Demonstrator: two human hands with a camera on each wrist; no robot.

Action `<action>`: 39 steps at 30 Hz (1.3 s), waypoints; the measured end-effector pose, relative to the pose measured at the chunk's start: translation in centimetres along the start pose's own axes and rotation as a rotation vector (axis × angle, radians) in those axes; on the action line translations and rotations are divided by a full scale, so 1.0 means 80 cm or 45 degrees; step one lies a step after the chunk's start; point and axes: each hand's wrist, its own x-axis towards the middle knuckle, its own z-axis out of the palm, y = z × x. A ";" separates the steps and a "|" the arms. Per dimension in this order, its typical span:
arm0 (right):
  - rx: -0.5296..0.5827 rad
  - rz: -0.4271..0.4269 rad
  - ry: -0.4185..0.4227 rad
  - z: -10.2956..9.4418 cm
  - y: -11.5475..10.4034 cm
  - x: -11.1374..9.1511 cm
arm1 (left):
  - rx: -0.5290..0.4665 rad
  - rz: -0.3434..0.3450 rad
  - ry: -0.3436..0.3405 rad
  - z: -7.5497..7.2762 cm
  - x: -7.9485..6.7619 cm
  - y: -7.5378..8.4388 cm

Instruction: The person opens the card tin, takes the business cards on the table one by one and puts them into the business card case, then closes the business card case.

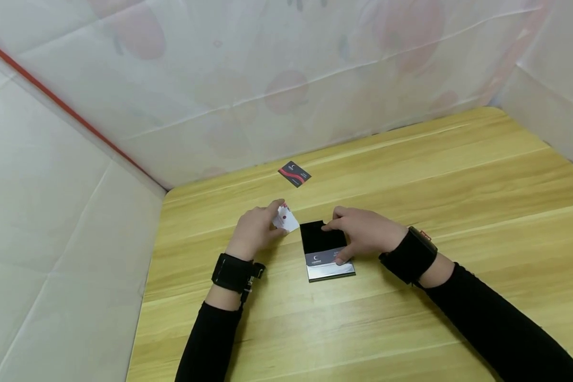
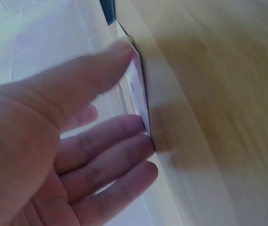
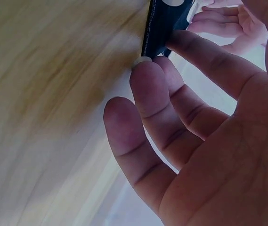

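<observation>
My left hand (image 1: 253, 228) pinches a white playing-card-sized card with red marks (image 1: 286, 219) between thumb and fingers, close to the tabletop. In the left wrist view the card (image 2: 137, 87) appears nearly edge-on. Just to its right lies an opened business card case (image 1: 315, 240), black inside with a shiny silver front strip. A grey card with a crescent logo (image 1: 321, 258) shows across the case. My right hand (image 1: 369, 231) grips the case's right side, its thumb over the grey card and a finger on the black panel. The right wrist view shows the fingers along the case (image 3: 157, 30).
A black business card with a red wavy stripe (image 1: 294, 174) lies farther back on the wooden table (image 1: 458, 185). Pale fabric walls (image 1: 248, 79) stand behind the table and at both sides.
</observation>
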 end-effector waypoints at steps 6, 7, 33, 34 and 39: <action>0.001 -0.003 -0.003 -0.001 0.000 -0.001 | 0.059 0.091 -0.014 0.001 0.002 -0.001; 0.001 -0.002 -0.006 -0.001 0.001 -0.001 | 0.060 0.106 -0.018 0.002 0.002 -0.002; 0.002 -0.001 -0.018 0.001 0.005 -0.002 | -0.548 0.183 0.375 -0.033 -0.003 0.004; 0.001 -0.001 -0.016 0.001 0.005 -0.002 | -0.578 0.189 0.386 -0.034 -0.004 0.006; 0.002 0.000 -0.015 0.001 0.004 -0.002 | -0.700 0.257 0.448 -0.040 -0.008 0.019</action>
